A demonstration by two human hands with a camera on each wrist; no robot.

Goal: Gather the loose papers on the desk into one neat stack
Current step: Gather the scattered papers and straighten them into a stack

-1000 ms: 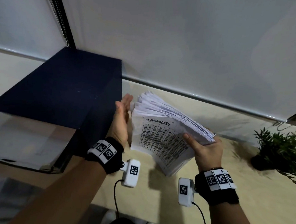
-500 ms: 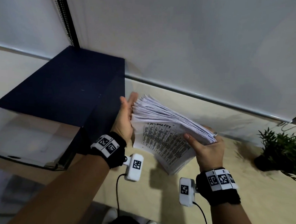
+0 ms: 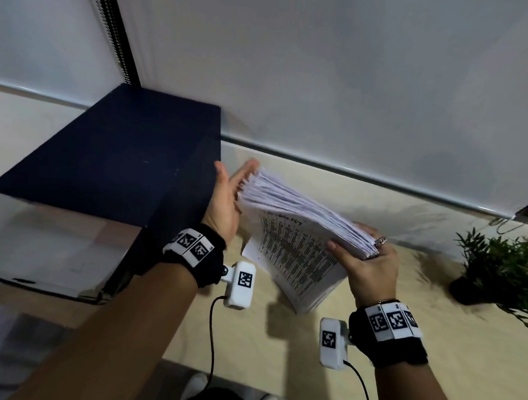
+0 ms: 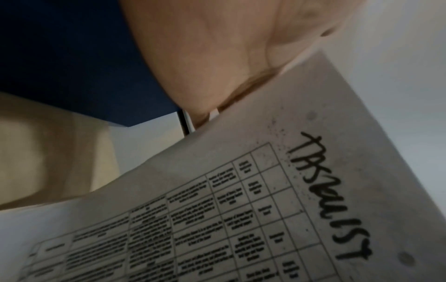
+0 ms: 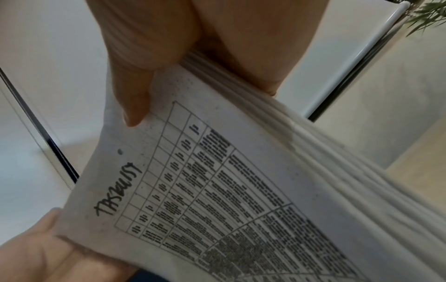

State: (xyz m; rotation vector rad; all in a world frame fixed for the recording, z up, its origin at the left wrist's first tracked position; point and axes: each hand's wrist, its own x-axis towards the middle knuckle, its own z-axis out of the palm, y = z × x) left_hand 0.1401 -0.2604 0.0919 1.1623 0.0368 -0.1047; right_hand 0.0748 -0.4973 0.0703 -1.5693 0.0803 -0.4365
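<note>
A thick stack of white papers (image 3: 296, 251) stands tilted on edge over the beige desk (image 3: 278, 355). Its front sheet is a printed table with a handwritten heading (image 4: 265, 209) (image 5: 217, 190). My right hand (image 3: 366, 268) grips the stack's right end, thumb (image 5: 135, 85) on the front sheet and fingers behind. My left hand (image 3: 229, 194) is flat, with its palm (image 4: 205, 57) pressed against the stack's fanned left edge. I cannot tell whether the lowest corner touches the desk.
A dark navy box (image 3: 120, 160) stands close on the left of my left hand. A clear tray (image 3: 52, 248) lies in front of the box. At the right is a small potted plant (image 3: 499, 270). A white blind (image 3: 325, 80) hangs behind.
My left hand has moved right, from a small gap to flat contact with the stack's left edge. The right hand keeps its grip, and the stack leans a little lower.
</note>
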